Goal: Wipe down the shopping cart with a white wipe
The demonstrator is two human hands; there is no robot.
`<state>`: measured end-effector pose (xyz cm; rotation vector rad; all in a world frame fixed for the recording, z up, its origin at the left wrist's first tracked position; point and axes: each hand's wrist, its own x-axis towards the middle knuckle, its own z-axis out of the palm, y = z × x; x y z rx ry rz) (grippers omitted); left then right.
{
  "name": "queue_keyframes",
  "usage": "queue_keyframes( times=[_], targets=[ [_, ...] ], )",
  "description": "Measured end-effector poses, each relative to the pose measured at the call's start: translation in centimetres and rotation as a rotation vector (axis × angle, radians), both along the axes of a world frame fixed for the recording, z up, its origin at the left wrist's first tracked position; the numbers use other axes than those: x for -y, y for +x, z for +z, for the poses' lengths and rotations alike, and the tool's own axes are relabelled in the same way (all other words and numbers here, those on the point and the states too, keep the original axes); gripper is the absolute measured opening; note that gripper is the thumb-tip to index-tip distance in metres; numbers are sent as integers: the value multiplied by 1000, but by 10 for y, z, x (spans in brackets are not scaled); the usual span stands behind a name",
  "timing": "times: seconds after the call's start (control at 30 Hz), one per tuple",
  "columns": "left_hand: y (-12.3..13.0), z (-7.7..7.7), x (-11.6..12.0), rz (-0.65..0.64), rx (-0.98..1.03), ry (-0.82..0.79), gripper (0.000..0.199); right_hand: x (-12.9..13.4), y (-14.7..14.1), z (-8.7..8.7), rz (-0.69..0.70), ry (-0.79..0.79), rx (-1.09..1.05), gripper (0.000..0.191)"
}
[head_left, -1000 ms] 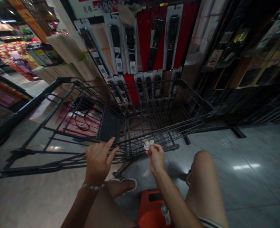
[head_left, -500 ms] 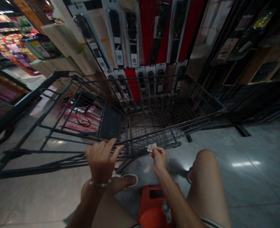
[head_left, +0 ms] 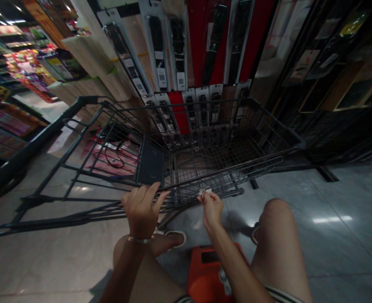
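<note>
A dark wire shopping cart (head_left: 88, 216) stands sideways in front of me. My left hand (head_left: 143, 206), with a bracelet at the wrist, has its fingers curled over the near top rail and its thumb apart, pointing right. Beside the cart's near side, my right hand (head_left: 211, 206) pinches a small crumpled white tissue (head_left: 205, 190) between thumb and fingers. The tissue is close to the wire side; whether it touches the wire I cannot tell. Most of it is hidden by my fingers.
Packaged knives (head_left: 157, 46) hang on a rack behind the cart. A pink bag (head_left: 123, 158) shows through the cart's seat end. An orange stool (head_left: 201, 269) is between my legs on the tiled floor (head_left: 340, 235). Stocked shelves (head_left: 22, 63) stand far left.
My right fingers have closed further over the tissue, so less of it shows. The whole view has shifted slightly; my left hand stays on the rail.
</note>
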<state>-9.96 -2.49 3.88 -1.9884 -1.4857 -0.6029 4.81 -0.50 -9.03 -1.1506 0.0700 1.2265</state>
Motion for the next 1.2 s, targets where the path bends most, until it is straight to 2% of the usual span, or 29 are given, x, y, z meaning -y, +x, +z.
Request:
queue_keyframes(
  times=[0.17,0.37,0.57,0.8,1.2],
  targets=[
    [1,0,0,5,0,3,26,7,-3,19,24,17,-10,32],
    [0,-2,1,12,19,-6,26,7,-15,54,18,79,63,35],
    [1,-3,3,24,31,-26,25,11,-18,81,64,142,-30,32],
    [1,-4,4,66,31,-48,24,17,-16,82,64,106,-28,31],
    [4,-4,2,134,96,-45,25,8,-16,80,120,105,123,29]
  ],
)
